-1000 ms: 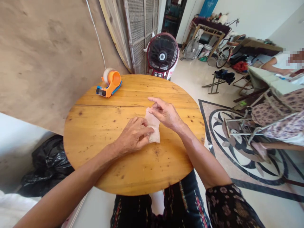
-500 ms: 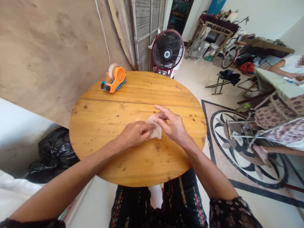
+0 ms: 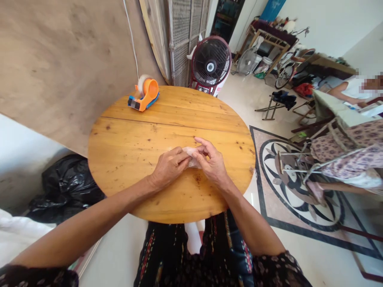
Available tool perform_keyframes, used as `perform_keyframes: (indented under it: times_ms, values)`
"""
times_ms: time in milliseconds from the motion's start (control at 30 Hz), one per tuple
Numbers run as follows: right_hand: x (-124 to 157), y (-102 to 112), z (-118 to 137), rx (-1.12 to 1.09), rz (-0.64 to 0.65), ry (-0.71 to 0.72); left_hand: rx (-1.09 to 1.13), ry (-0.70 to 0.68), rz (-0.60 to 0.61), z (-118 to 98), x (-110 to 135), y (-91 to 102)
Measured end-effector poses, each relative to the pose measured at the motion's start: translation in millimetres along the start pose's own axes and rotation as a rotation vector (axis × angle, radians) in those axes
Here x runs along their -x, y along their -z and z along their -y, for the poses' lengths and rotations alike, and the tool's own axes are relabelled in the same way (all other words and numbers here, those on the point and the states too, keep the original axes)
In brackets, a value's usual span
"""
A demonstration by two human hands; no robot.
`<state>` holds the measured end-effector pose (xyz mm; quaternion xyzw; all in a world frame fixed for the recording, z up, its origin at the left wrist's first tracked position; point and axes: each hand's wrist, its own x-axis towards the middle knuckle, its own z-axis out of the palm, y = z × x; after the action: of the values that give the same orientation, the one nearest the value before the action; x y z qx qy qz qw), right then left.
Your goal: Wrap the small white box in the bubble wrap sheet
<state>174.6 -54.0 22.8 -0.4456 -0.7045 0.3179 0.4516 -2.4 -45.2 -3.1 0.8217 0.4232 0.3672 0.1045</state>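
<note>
A small, whitish, see-through piece of plastic film (image 3: 193,162) is bunched between my two hands, just over the middle of the round wooden table (image 3: 134,135). My left hand (image 3: 170,165) pinches its left side, fingers closed. On its right side, my right hand (image 3: 212,161) grips it between thumb and curled fingers, the index finger lifted. Part of the film is hidden behind the fingers, and I cannot tell whether anything is inside. An orange and blue tape dispenser (image 3: 146,95) with a roll of clear tape stands at the table's far left edge.
Beyond the far edge stands a dark red fan (image 3: 211,61). A wooden board (image 3: 74,59) leans at the left, above a black plastic bag (image 3: 67,183). To the right are a folding stool (image 3: 277,104) and a seated person (image 3: 353,153); another person sits farther back.
My right hand has come down and left, closer to my left hand. The film, spread out flatter before, is now folded or bunched between the fingers. The camera view has shifted slightly.
</note>
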Motion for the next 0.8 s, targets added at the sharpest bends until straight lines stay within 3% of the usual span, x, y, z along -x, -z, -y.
perform_keyframes:
  times_ms: [200, 400, 600, 800]
  values:
    - [-6.0, 2.2, -0.5, -0.111, 0.045, -0.055, -0.028, -0.18, -0.076, -4.3, 6.6, 12.3]
    - [-13.4, 9.5, 2.6, -0.234, 0.12, -0.144, -0.146, -0.368, 0.003, -4.6, 6.4, 15.3]
    - [-13.8, 12.1, 0.6, -0.247, 0.135, -0.152, -0.208, -0.325, -0.02, 2.6, 10.6, -0.4]
    - [-11.6, 15.6, 1.6, -0.188, 0.13, -0.086, -0.118, -0.265, -0.053, 1.4, 12.1, -3.5]
